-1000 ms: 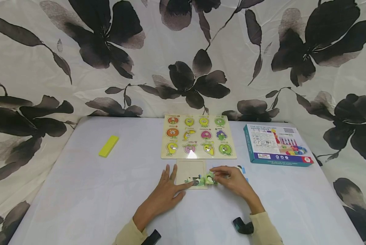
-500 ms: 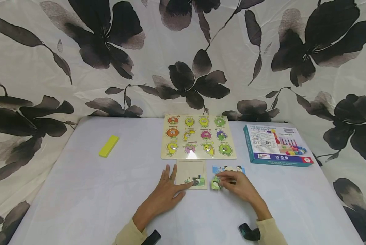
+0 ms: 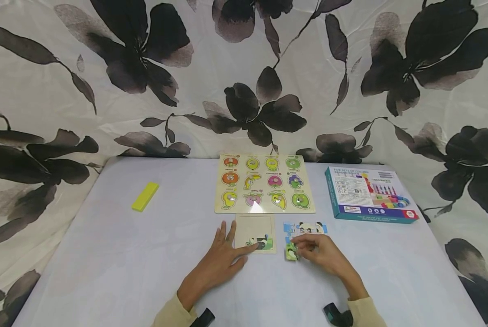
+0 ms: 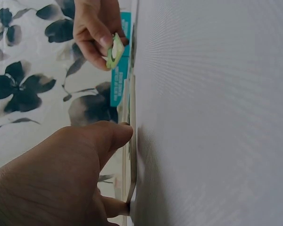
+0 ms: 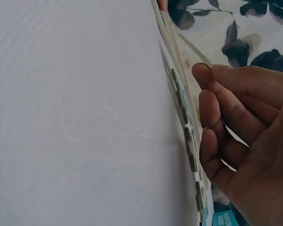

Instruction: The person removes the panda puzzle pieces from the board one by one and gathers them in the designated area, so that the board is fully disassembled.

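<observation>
— Two hands show in the head view, over one counter covered in white. How do they lie?

— The left hand rests flat with its fingers spread, the fingertips on the lower left corner of one small puzzle tray. The right hand pinches one green puzzle piece just right of that tray, low over the counter.

— What else can be counted there?

— One cluster of joined pieces lies just beyond the right hand. One fruit peg board with twelve pictures, in three rows of four, lies behind the tray. One printed box lies to the right, and one yellow block lies well apart at the left. One flower-patterned cloth hangs behind.

— And the left wrist view?

— One left hand fills the lower corner, thumb forward, fingertips touching the edge of the tray. Beyond it the right hand holds the one green piece between thumb and fingers, tilted, slightly clear of the counter.

— The right wrist view?

— One right hand with curled fingers beside the counter; the held piece is hidden. One row of flat pieces lies edge-on beside the fingers; how many cannot be told.
</observation>
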Demonstrator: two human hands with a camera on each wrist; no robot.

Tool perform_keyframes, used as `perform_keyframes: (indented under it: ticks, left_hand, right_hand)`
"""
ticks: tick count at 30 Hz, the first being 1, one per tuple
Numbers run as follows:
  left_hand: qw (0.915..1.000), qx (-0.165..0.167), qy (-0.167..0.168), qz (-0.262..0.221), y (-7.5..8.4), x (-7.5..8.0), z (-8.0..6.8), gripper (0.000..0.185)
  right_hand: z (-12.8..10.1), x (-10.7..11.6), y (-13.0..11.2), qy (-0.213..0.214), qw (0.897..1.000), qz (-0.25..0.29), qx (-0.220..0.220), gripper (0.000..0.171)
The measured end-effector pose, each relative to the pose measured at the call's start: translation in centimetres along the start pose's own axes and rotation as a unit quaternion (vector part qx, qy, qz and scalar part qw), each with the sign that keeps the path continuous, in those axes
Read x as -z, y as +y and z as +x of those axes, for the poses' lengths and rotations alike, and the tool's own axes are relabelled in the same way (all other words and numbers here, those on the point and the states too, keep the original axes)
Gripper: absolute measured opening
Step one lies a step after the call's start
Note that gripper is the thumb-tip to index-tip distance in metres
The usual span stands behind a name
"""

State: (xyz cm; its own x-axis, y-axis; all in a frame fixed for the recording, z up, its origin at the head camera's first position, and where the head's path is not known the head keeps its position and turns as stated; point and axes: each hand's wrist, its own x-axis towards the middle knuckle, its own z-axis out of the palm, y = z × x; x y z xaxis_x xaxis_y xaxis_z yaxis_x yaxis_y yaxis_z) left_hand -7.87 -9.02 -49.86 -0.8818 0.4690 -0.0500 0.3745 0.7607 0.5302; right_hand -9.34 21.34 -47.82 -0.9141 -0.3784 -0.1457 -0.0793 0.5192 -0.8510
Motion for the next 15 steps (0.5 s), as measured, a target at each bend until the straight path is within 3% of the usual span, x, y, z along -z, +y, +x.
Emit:
perform_keyframes:
  ticks: [15]
  left_hand:
    - [1.0000,0.001,0.004,-0.003,0.05,-0.08,0.02,0.038]
  right_hand:
    - [-0.63,-0.05,0.46,-0.019,1.000,0.007,-0.007,0.025]
